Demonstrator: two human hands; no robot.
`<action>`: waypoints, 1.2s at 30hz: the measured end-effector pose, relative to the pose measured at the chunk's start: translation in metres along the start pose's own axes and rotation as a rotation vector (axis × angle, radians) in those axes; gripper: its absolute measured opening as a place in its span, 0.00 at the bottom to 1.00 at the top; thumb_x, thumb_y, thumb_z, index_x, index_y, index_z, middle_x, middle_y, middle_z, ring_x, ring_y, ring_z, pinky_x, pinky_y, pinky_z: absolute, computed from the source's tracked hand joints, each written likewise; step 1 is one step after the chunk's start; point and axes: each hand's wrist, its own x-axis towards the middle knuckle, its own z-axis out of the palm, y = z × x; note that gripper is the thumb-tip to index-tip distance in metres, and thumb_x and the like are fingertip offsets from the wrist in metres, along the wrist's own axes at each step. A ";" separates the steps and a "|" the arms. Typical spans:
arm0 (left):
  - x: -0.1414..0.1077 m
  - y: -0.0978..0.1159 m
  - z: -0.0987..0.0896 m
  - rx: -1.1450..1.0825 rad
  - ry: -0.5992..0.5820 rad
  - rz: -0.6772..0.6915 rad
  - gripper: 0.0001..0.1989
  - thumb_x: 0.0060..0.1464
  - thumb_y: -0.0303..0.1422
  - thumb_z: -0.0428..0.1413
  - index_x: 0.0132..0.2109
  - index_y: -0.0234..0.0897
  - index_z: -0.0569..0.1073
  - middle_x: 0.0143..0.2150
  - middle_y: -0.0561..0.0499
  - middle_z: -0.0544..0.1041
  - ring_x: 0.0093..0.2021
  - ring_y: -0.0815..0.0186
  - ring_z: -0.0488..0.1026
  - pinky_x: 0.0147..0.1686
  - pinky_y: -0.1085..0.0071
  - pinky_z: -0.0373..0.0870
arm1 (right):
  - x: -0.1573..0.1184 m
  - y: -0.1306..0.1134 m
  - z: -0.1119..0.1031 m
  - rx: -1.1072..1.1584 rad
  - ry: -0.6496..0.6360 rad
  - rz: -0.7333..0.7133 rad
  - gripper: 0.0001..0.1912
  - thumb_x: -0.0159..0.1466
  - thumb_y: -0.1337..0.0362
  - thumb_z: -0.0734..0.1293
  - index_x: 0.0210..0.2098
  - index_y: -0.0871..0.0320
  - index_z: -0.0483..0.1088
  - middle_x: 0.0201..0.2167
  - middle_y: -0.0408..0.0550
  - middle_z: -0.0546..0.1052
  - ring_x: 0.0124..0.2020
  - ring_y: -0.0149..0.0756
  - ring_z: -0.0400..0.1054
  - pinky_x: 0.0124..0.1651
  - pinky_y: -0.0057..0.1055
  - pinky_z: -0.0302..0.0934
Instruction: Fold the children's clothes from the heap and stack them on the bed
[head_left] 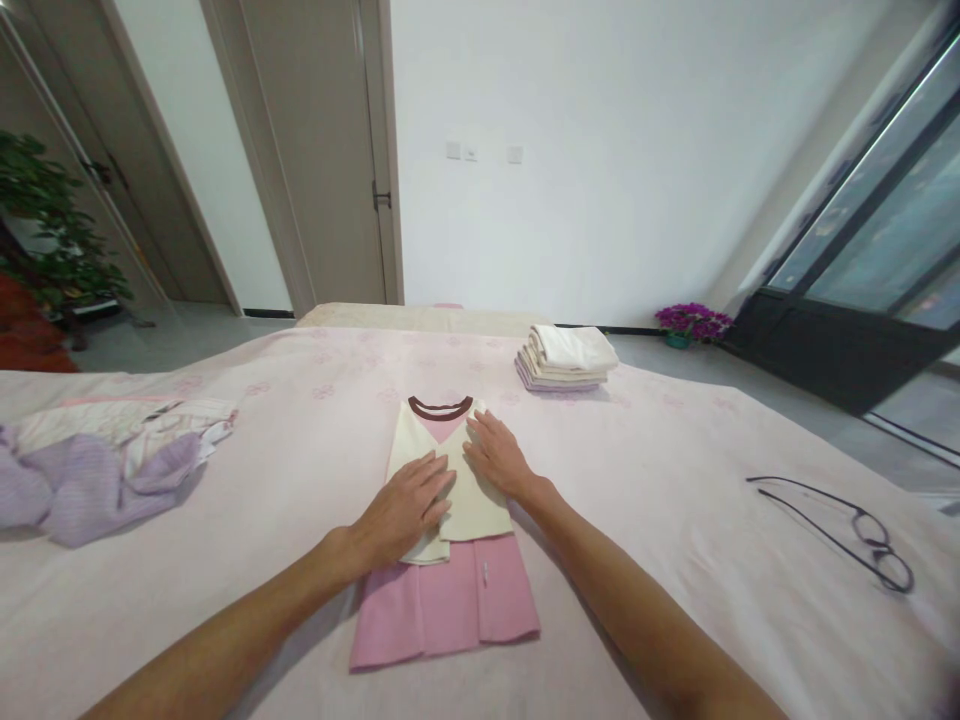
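A small pink shirt (450, 600) with a dark red collar lies flat on the bed, its cream sleeves (480, 505) folded inward across the front. My left hand (409, 505) rests flat on the left sleeve, fingers stretched toward the middle. Higher up, near the collar, my right hand (499, 452) lies on the other sleeve with its fingers spread. Both palms face down on the fabric, and neither hand grips it. The pink lower part of the shirt shows below the sleeves.
A stack of folded clothes (574, 355) sits at the back right of the bed (315, 600). Crumpled lilac and white clothes (112, 480) lie at the left. Eyeglasses (874, 545) rest at the right. Purple flowers (694, 322) stand on the floor beyond.
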 end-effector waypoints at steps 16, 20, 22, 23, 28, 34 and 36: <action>-0.024 0.019 -0.018 -0.029 0.039 0.148 0.10 0.63 0.29 0.52 0.47 0.43 0.76 0.52 0.47 0.76 0.47 0.64 0.74 0.49 0.66 0.69 | -0.043 -0.033 -0.015 0.041 -0.028 -0.057 0.23 0.70 0.58 0.58 0.62 0.54 0.64 0.63 0.52 0.66 0.67 0.42 0.54 0.68 0.45 0.46; -0.021 0.023 -0.018 -0.033 0.045 0.216 0.08 0.64 0.28 0.50 0.41 0.39 0.75 0.40 0.49 0.77 0.39 0.67 0.73 0.42 0.70 0.68 | -0.045 -0.034 -0.017 0.045 -0.005 -0.074 0.22 0.70 0.58 0.58 0.60 0.55 0.66 0.62 0.53 0.68 0.65 0.42 0.57 0.67 0.44 0.48; -0.022 0.024 -0.019 -0.045 0.035 0.224 0.08 0.65 0.29 0.50 0.40 0.38 0.74 0.38 0.49 0.77 0.38 0.67 0.72 0.41 0.70 0.68 | -0.045 -0.034 -0.018 0.042 0.003 -0.081 0.21 0.69 0.59 0.59 0.60 0.55 0.66 0.62 0.52 0.68 0.64 0.42 0.57 0.67 0.44 0.47; -0.022 0.025 -0.019 -0.056 0.030 0.220 0.08 0.65 0.30 0.50 0.40 0.38 0.74 0.38 0.49 0.76 0.38 0.66 0.71 0.41 0.69 0.67 | -0.046 -0.033 -0.017 0.039 0.006 -0.085 0.21 0.69 0.59 0.60 0.59 0.55 0.67 0.61 0.52 0.68 0.64 0.43 0.58 0.67 0.44 0.47; -0.025 0.023 -0.023 -0.175 -0.011 0.190 0.07 0.64 0.29 0.50 0.41 0.38 0.73 0.38 0.49 0.76 0.40 0.65 0.71 0.44 0.69 0.67 | -0.045 -0.031 -0.015 0.054 0.054 -0.113 0.19 0.68 0.61 0.62 0.57 0.54 0.69 0.59 0.52 0.71 0.63 0.43 0.59 0.66 0.46 0.49; -0.038 0.001 -0.037 -0.260 0.069 0.179 0.09 0.63 0.25 0.48 0.44 0.39 0.73 0.44 0.47 0.75 0.45 0.65 0.72 0.46 0.69 0.67 | -0.048 -0.030 -0.026 0.138 0.197 -0.127 0.14 0.65 0.69 0.63 0.49 0.56 0.73 0.48 0.52 0.76 0.51 0.41 0.67 0.56 0.40 0.60; -0.047 -0.008 -0.046 -0.233 0.059 0.159 0.10 0.62 0.24 0.49 0.44 0.39 0.73 0.43 0.47 0.75 0.44 0.65 0.72 0.45 0.70 0.68 | -0.055 -0.029 -0.036 0.113 0.159 -0.113 0.13 0.63 0.71 0.64 0.45 0.55 0.74 0.42 0.50 0.77 0.46 0.40 0.68 0.52 0.38 0.62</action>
